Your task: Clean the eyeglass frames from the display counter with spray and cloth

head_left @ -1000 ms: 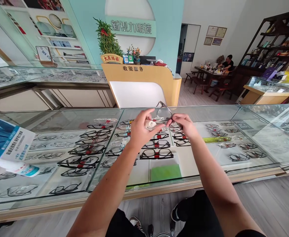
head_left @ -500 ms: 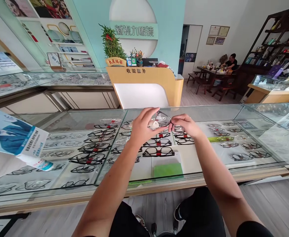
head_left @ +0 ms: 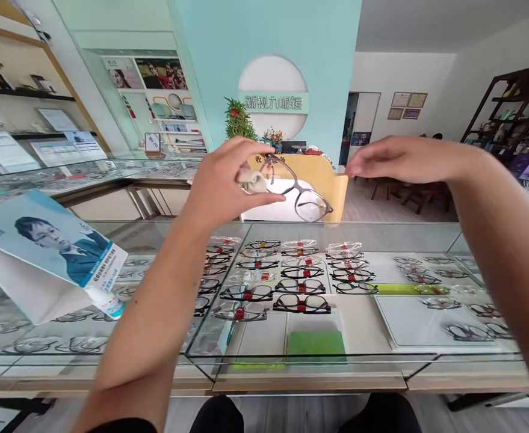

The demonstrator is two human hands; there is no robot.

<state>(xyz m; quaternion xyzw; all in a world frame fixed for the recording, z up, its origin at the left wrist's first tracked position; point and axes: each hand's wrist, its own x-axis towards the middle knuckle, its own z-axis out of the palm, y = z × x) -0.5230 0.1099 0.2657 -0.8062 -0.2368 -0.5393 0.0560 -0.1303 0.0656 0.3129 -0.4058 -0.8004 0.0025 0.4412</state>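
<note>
Head view: my right hand [head_left: 404, 161] has let go of the glasses [head_left: 297, 187] and hangs open, apart from my left [head_left: 219, 183], which now bears them alone, tilted above the smooth glass counter [head_left: 408, 233]. My left fingers clamp one lens end beside a crumpled, soft-looking pale cloth [head_left: 252, 181]; the dark rims curve thinly around clear lenses.

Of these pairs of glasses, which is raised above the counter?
The dark-framed pair held up in the left hand. It alone is in the air; the rows of glasses below lie inside the glass display case.
</note>
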